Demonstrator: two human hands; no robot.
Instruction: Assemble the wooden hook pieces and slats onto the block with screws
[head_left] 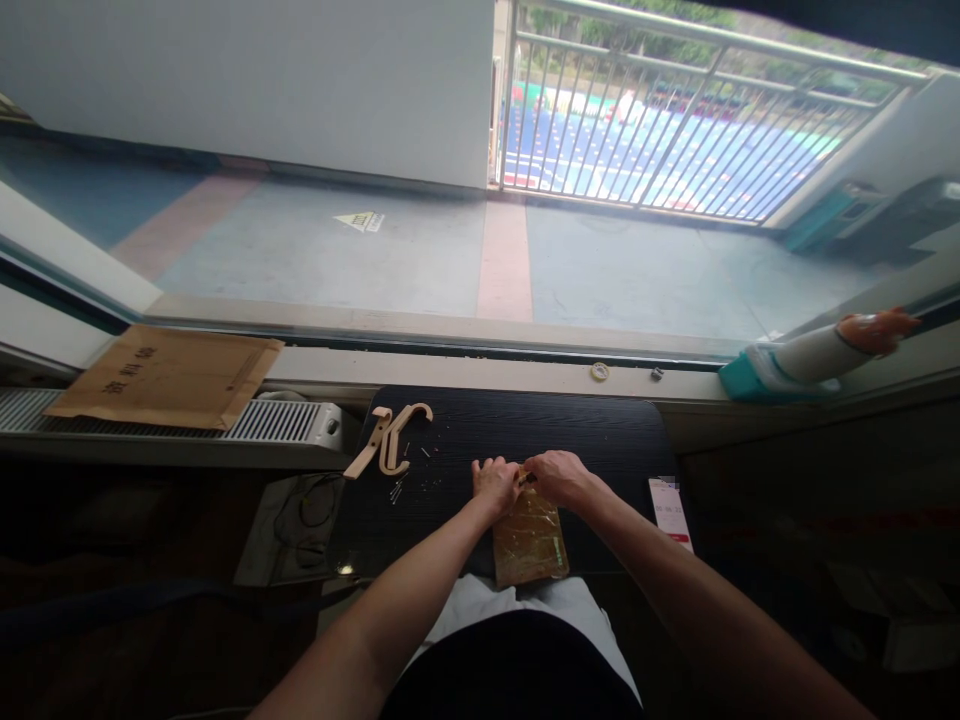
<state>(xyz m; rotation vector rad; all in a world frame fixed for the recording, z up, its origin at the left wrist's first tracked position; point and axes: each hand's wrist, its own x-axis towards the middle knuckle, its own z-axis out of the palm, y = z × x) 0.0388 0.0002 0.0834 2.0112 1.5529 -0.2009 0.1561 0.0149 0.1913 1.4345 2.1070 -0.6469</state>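
The right hand [556, 477] has its fingers bent in with the tips drawn close together, seemingly closed on a small tan piece [523, 473] that shows a dark part at its side; the left hand [496, 486] meets the same piece from the other side, fingers curled, though how tightly it grips cannot be told. The piece sits between the two hands, just off the far edge of a brown, shiny-faced board [531, 545]. The step in hand looks like fine two-handed work on that piece, and going on with it would call for one hand to keep it steady while the other turns or presses. The board reaches the near edge of the black table [600, 425], around its middle. Farther out, two pale wooden hook-shaped parts [391, 441] lie by the left edge, toward the far left corner, one end reaching that edge. Loose screws [397, 489] are scattered just nearer than these. A phone [670, 513] rests at the right edge, toward the near right corner.
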